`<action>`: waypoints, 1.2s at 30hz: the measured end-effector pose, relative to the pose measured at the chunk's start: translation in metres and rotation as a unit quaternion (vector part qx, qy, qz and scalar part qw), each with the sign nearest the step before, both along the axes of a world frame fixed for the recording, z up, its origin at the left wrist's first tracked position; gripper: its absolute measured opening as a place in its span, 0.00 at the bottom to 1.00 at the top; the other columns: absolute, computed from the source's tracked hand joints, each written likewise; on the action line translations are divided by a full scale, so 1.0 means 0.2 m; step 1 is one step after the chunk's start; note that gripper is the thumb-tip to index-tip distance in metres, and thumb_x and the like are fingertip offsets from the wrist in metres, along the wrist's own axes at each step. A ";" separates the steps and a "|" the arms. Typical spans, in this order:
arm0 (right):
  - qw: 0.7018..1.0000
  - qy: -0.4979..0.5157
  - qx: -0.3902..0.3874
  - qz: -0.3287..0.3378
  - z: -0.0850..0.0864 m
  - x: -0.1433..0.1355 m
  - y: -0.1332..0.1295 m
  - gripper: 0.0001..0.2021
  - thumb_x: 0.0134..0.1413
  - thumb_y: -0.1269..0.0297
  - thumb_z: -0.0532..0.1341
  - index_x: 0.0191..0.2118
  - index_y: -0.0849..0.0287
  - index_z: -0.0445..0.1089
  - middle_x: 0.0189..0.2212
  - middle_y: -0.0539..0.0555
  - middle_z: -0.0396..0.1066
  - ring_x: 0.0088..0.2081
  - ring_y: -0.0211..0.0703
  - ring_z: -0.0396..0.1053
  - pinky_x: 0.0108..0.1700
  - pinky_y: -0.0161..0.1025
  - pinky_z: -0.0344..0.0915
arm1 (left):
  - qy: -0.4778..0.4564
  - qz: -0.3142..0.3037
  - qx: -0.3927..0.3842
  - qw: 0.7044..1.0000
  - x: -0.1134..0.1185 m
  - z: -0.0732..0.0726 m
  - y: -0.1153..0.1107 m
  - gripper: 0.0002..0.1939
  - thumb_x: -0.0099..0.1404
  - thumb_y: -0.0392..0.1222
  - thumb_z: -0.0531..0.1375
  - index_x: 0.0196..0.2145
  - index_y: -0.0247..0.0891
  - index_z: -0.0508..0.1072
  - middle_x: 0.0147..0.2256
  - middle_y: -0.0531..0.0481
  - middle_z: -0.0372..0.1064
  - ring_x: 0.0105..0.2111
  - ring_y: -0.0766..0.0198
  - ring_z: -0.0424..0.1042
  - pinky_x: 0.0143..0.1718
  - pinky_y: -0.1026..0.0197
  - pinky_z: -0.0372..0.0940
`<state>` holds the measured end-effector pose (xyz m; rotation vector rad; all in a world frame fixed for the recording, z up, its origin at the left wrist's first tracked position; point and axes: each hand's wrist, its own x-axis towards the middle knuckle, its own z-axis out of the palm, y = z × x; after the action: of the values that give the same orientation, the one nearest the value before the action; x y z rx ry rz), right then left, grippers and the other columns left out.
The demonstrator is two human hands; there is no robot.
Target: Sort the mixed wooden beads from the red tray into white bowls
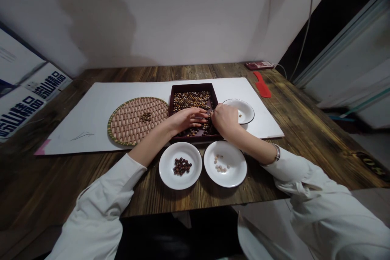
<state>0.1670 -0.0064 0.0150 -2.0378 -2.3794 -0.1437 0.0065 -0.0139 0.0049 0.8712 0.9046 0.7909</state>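
Note:
A dark red tray (215,93) holds many small round beads (191,100) in brown, yellow and pale tones. My left hand (190,118) reaches over its front half, fingers stretched out and slightly apart, with no bead seen in it. At the tray's right side my right hand (226,118) is closed, fingertips pointing down and in toward the beads. Whatever those fingers pinch is hidden. Just below the tray stand two white bowls: the left bowl (166,172) with dark brown beads (182,166), the right bowl (239,172) with several pale beads (222,168).
A round woven mat (128,124) with a small heap of brownish beads lies left of the tray. Behind my right hand, a third white bowl (248,113) holds a bead. A red comb (262,85) and a phone (258,65) with a cable lie at the back right. Boxes stand left.

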 end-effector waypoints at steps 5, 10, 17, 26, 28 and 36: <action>1.000 -0.014 0.015 0.003 -0.01 0.00 0.00 0.18 0.64 0.64 0.50 0.43 0.76 0.69 0.36 0.73 0.73 0.40 0.58 0.73 0.37 0.43 0.65 | 0.002 -0.002 0.003 1.000 0.00 0.00 0.00 0.10 0.63 0.40 0.57 0.37 0.35 0.76 0.39 0.46 0.76 0.39 0.62 0.74 0.42 0.60 0.65; 0.999 -0.027 0.040 0.011 -0.01 0.00 -0.01 0.16 0.64 0.64 0.49 0.43 0.74 0.67 0.36 0.73 0.72 0.41 0.57 0.72 0.38 0.42 0.64 | 0.002 -0.003 0.003 1.000 0.00 0.00 0.00 0.09 0.63 0.40 0.57 0.36 0.35 0.76 0.39 0.45 0.76 0.39 0.62 0.74 0.42 0.60 0.65; 0.993 -0.031 0.055 0.096 0.00 -0.01 -0.02 0.12 0.62 0.73 0.47 0.45 0.68 0.64 0.38 0.68 0.72 0.41 0.54 0.72 0.37 0.40 0.63 | -0.017 -0.005 -0.003 1.000 -0.01 -0.03 0.02 0.08 0.61 0.40 0.59 0.35 0.34 0.76 0.35 0.46 0.76 0.35 0.64 0.73 0.41 0.60 0.64; 0.987 -0.042 0.029 0.151 0.00 -0.01 0.00 0.14 0.62 0.74 0.46 0.46 0.69 0.65 0.39 0.69 0.72 0.42 0.54 0.72 0.38 0.40 0.63 | -0.016 -0.006 -0.001 1.000 -0.01 -0.03 0.02 0.08 0.61 0.40 0.59 0.34 0.35 0.77 0.33 0.47 0.76 0.35 0.64 0.73 0.40 0.61 0.65; 0.983 -0.039 0.020 0.178 -0.01 -0.01 0.01 0.14 0.62 0.74 0.47 0.46 0.68 0.66 0.39 0.68 0.73 0.42 0.54 0.72 0.38 0.41 0.63 | -0.015 -0.003 -0.001 1.000 -0.01 -0.03 0.02 0.08 0.60 0.40 0.60 0.33 0.35 0.76 0.34 0.46 0.76 0.35 0.63 0.73 0.39 0.61 0.65; 0.976 -0.037 0.004 0.216 -0.01 -0.01 0.02 0.14 0.63 0.72 0.47 0.44 0.68 0.69 0.38 0.68 0.74 0.42 0.53 0.73 0.38 0.40 0.64 | -0.018 0.051 0.003 0.999 0.00 -0.03 0.03 0.06 0.58 0.37 0.60 0.33 0.34 0.75 0.32 0.47 0.74 0.32 0.64 0.72 0.36 0.62 0.65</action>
<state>0.1655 -0.0029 0.0135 -1.4833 -2.7887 -0.2246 0.0063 -0.0080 -0.0017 0.8191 0.9204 0.8953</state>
